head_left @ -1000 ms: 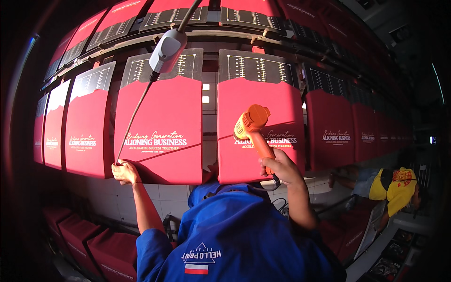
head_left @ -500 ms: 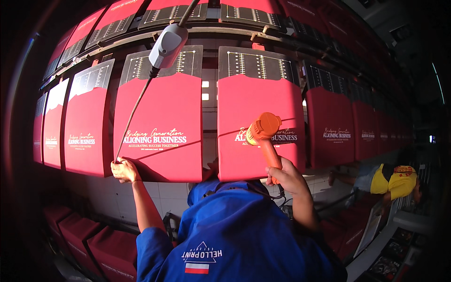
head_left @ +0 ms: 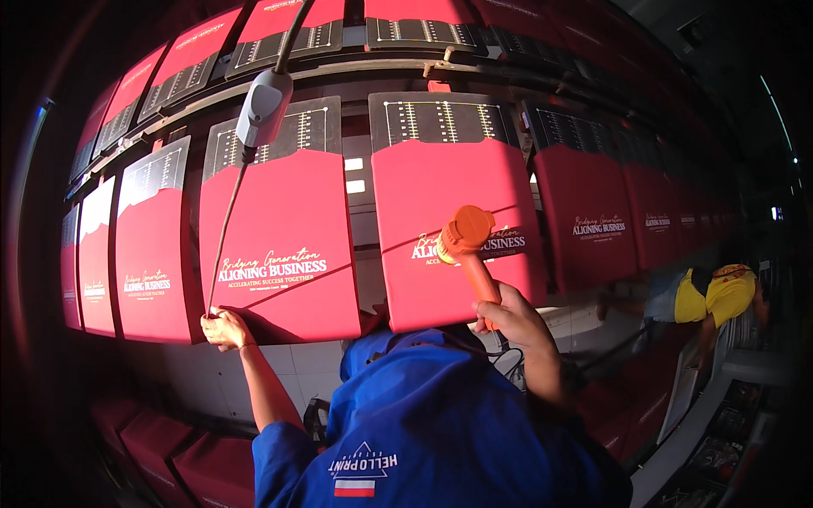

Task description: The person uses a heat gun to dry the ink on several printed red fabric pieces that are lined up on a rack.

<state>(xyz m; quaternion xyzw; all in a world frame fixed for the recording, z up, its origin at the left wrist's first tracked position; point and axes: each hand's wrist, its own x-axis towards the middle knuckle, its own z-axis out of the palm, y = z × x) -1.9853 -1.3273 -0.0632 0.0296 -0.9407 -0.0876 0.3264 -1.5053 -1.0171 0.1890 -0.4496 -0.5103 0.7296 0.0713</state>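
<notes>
My right hand [head_left: 518,318] is wrapped round the handle of an orange hair dryer [head_left: 471,230]. The dryer is above a red printed fabric [head_left: 440,186], partly covering its white lettering. To the left, my left hand [head_left: 225,328] is closed on a thin cord [head_left: 227,233] at the lower left corner of another red printed fabric [head_left: 279,212]. The cord runs up to a grey inline box [head_left: 264,108], from which a thicker cable goes up out of view. Each red fabric lies over a black board with white scale marks, bare at its far end.
More boards with red fabric stand in rows to the left, the right and beyond a long rail [head_left: 373,65]. Red-covered boards [head_left: 224,466] also stand behind me at lower left. A person in a yellow shirt [head_left: 730,296] bends over at the right.
The view has shifted a little, so the near boards sit lower and further left. Both hands keep their holds; the dryer appears slightly left of where it was.
</notes>
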